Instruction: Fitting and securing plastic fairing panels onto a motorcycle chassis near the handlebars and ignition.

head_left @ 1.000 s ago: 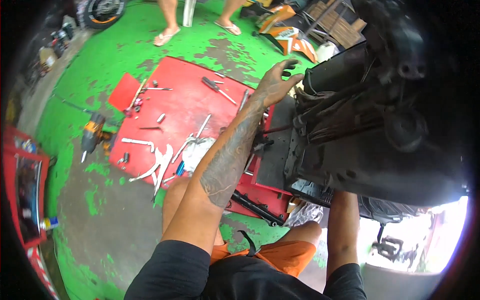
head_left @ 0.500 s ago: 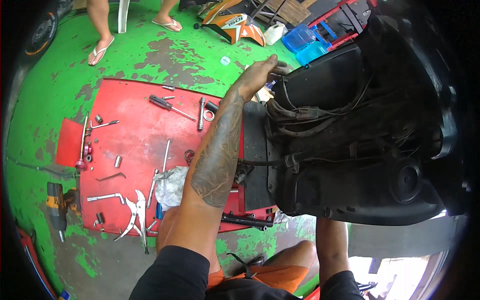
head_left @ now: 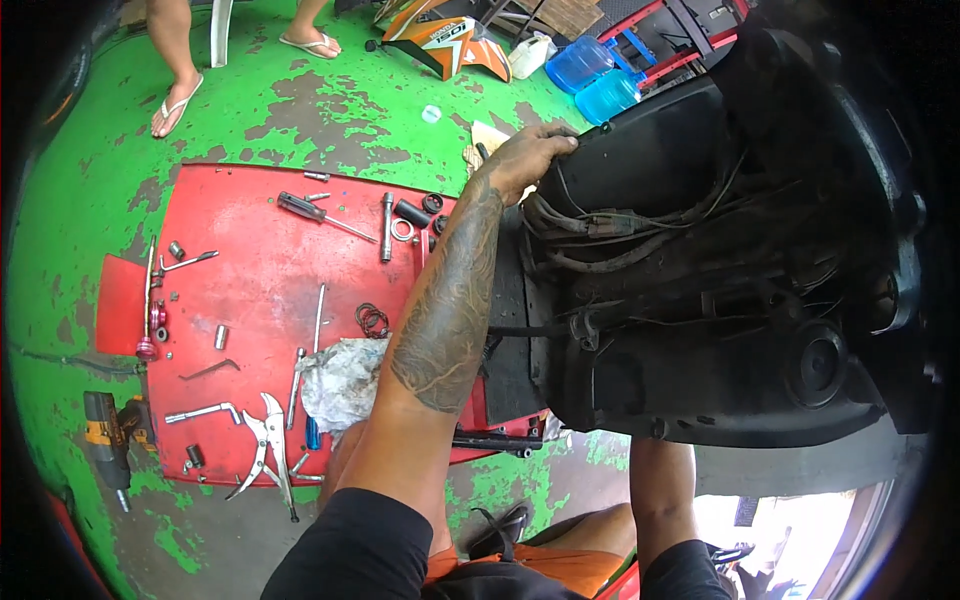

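My left hand (head_left: 532, 155) grips the upper left edge of a large black plastic motorcycle body section (head_left: 720, 370), with fingers curled over its rim. My right forearm (head_left: 662, 480) rises from below and disappears beneath that piece, so the hand is hidden. Hoses and cables (head_left: 615, 225) run inside the black housing. To its left, a red board (head_left: 255, 265) carries tools and parts: a screwdriver (head_left: 325, 215), locking pliers (head_left: 268, 450), sockets, rings and a crumpled white rag (head_left: 340, 385) beside my tattooed left forearm.
A yellow-black power drill (head_left: 105, 440) lies on the chipped green floor (head_left: 120, 190). Another person's feet in white flip-flops (head_left: 175, 105) are at the upper left. An orange fairing (head_left: 450, 45), blue water jugs (head_left: 590, 75) and a red metal frame (head_left: 700, 30) are behind.
My left hand has moved from hanging open near the black piece to gripping its edge. The view has shifted, so the board and bystander now appear further left.
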Available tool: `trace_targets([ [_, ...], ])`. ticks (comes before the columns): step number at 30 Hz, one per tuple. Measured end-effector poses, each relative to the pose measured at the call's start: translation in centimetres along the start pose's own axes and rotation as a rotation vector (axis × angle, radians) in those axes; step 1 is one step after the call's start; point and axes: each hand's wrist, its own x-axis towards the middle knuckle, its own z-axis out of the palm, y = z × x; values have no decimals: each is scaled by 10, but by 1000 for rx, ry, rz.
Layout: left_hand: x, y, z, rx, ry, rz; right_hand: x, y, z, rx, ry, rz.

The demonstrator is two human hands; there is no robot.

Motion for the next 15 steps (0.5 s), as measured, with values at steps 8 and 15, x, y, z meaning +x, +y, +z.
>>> trace_targets([
  [8, 3, -6, 4, 99, 134, 77, -23, -4, -5, -14, 27, 15],
  [15, 1, 23, 21, 707, 119, 237, -38, -11, -9, -39, 44, 26],
])
